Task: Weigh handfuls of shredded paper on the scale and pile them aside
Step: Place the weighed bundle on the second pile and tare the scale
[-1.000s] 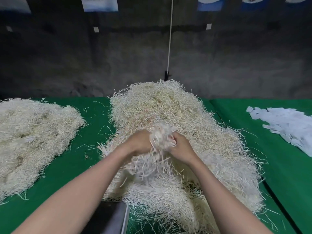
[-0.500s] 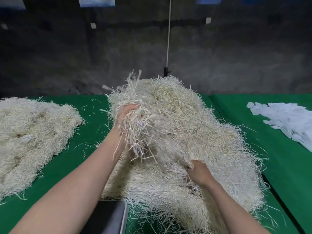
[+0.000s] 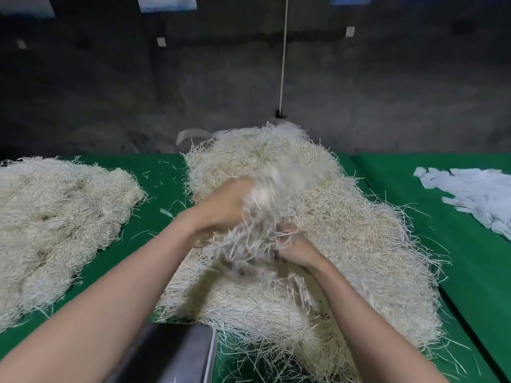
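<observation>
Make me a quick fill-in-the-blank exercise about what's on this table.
The left hand and the right hand both hold a clump of shredded ___.
The cloth on the table is ___.
The flat white slips lie on the person's ___ side.
The second pile lies ___ of the middle pile.
Missing words: paper, green, right, left.

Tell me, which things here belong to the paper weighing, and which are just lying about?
In the job: big shred heap, handful, left hand and right hand gripping it, scale, side pile at left.
Lying about: white paper slips, wall cord.
</observation>
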